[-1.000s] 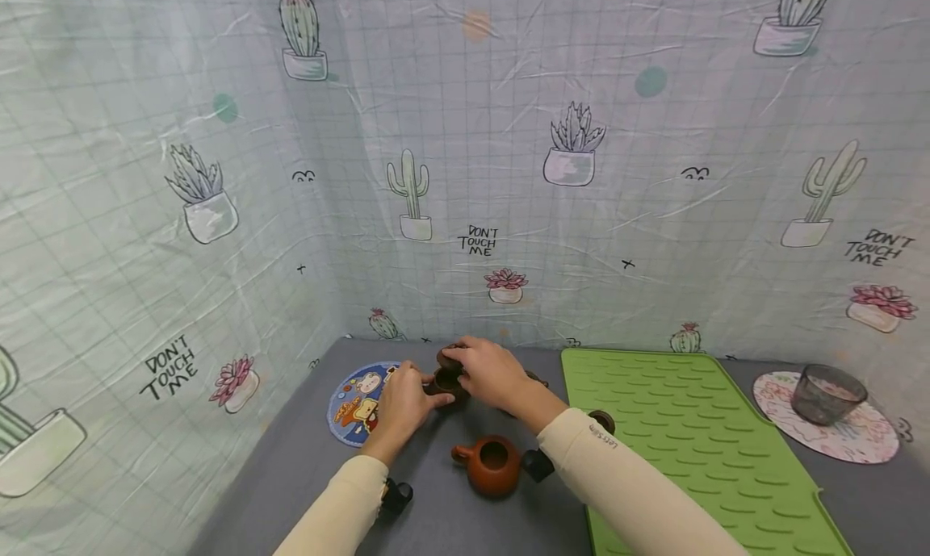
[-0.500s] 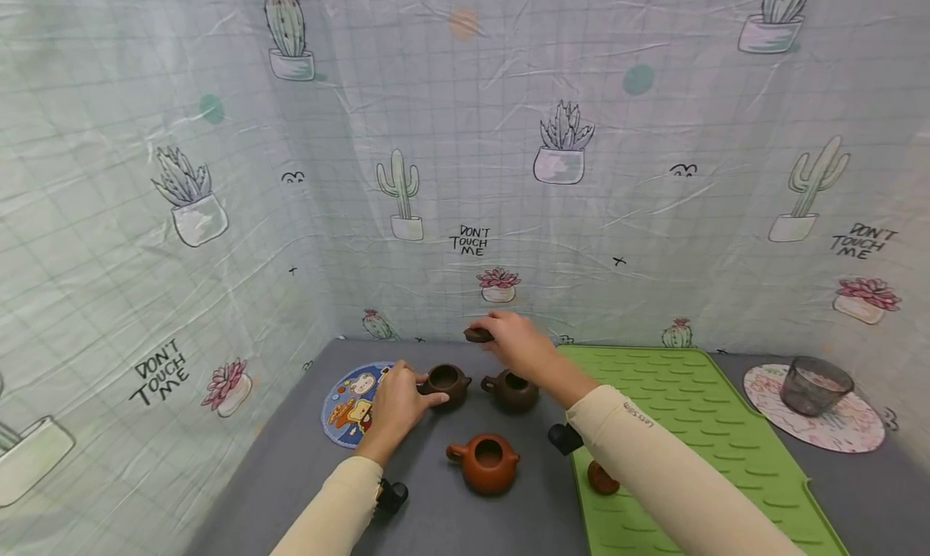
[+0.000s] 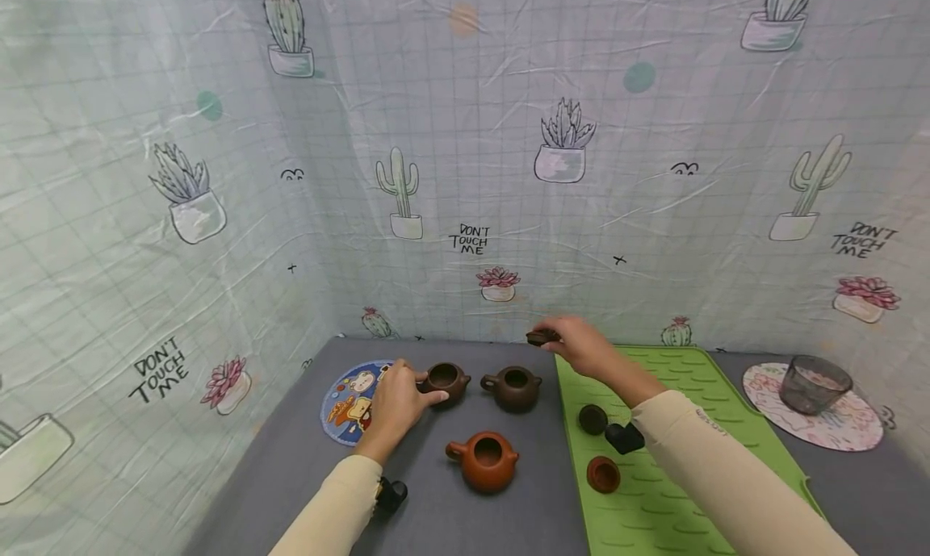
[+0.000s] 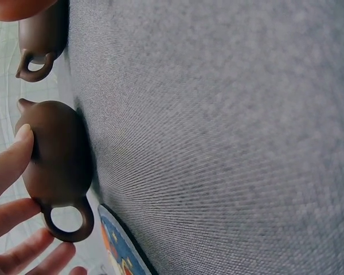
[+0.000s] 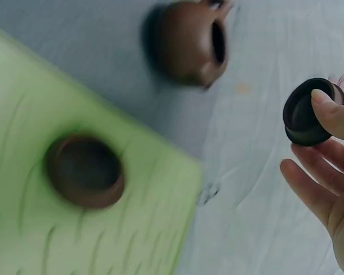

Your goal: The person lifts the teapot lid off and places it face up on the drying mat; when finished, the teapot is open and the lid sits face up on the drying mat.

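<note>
My left hand (image 3: 395,403) holds a dark brown teapot (image 3: 452,393) at its left side, thumb on the body near the rim and fingers by the handle. This teapot (image 4: 60,154) stands lidless on the grey table. Up over the back left corner of the green mat, my right hand (image 3: 587,353) pinches a dark teapot lid (image 5: 303,117) between thumb and fingers, hollow side showing in the right wrist view. A second lidless brown teapot (image 3: 514,395) stands right of the held one. Nearer the front is an orange-brown teapot (image 3: 488,469), also uncovered.
On the green mat (image 3: 654,507) lie a dark lid (image 3: 592,420) and a reddish lid (image 3: 603,475), along its left edge. A blue cartoon mat (image 3: 337,419) is left of my left hand. Far right, a grey glass (image 3: 816,386) stands on a pink-patterned round mat (image 3: 860,435).
My right hand has lifted the lid off the left brown teapot and carried it right, to the green mat's back corner. My left hand stays at that teapot.
</note>
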Tool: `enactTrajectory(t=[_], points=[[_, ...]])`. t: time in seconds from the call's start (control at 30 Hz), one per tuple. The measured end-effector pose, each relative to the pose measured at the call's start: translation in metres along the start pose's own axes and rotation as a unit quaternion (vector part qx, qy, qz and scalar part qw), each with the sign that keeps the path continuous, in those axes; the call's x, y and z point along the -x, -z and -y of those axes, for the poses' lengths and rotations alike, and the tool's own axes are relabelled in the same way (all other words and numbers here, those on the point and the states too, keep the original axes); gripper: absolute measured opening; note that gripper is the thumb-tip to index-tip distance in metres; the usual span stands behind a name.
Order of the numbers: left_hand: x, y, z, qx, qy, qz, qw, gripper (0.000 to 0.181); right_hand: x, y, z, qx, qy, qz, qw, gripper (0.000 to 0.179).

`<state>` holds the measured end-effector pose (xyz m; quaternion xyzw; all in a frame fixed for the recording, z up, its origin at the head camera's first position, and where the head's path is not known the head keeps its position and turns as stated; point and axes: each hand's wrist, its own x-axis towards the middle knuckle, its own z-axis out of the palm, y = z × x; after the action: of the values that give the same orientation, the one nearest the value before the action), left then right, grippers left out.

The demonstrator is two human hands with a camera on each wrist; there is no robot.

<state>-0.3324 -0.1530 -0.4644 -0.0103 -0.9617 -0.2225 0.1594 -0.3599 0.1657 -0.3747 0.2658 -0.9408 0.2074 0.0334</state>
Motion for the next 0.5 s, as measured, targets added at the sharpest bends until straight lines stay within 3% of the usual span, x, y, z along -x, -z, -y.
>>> enactTrajectory(t=[0.23,0.5], points=[[-0.001,-0.002,-0.001,-0.002,0.004,-0.006,1.0,0.057,0.028,-0.009,-0.041,0.012,-0.023,0.032,0.9991,0.035],[-0.001,-0.003,-0.001,-0.006,0.001,-0.006,1.0,0.058,0.053,-0.024,-0.067,0.022,-0.032,0.049,0.9981,0.033]])
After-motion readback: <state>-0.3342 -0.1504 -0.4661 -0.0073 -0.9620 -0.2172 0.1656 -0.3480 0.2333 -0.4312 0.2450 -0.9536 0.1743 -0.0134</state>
